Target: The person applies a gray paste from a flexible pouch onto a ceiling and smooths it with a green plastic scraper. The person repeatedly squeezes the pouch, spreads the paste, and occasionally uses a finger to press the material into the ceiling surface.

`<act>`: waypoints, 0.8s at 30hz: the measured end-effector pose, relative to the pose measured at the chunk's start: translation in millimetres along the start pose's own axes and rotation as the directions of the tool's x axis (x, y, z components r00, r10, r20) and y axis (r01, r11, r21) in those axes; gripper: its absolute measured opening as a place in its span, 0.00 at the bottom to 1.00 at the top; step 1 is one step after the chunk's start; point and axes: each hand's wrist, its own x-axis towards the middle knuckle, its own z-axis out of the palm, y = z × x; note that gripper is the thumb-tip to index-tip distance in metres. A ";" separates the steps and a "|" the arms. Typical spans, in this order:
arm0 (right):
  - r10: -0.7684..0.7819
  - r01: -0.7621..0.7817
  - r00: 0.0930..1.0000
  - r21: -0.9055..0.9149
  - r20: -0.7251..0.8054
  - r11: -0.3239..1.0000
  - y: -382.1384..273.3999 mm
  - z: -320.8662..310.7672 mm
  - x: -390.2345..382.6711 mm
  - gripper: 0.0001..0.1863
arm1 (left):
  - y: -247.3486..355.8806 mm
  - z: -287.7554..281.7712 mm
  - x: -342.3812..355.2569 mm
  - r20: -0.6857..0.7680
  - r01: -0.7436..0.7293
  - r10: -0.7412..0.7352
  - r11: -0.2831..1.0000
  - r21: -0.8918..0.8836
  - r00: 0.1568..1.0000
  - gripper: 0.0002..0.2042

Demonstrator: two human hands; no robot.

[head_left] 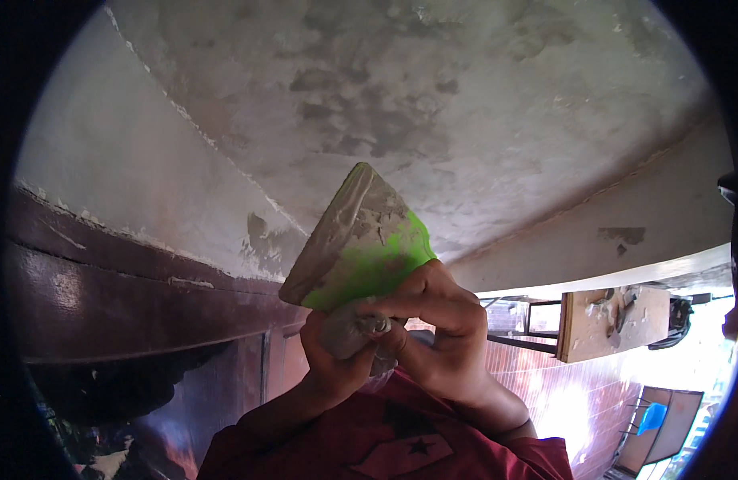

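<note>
A triangular green tool blade (353, 232), smeared with grey plaster, is raised in the middle, below the patchy grey ceiling. My right hand (437, 336) grips its lower right part with curled fingers. My left hand (337, 356) is closed around a grey, crumpled item (346, 328) just under the blade, with my right fingers touching it. I cannot make out whether that item is a handle, a bag or another tool.
Overhead spreads a plastered surface (505, 80) with a rough seam at left. A dark maroon band (129, 296) borders it. At right stand a wooden board (609, 324) with grey lumps, a black object (675, 324) and a blue chair (653, 418) on a tiled floor (521, 368).
</note>
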 end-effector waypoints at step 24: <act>0.045 -0.045 0.999 -0.249 -0.010 0.967 -1.7 0.2 10.8 0.19 | 12.2 -7.0 15.3 0.175 0.208 -0.200 0.978 -0.028 0.964 0.16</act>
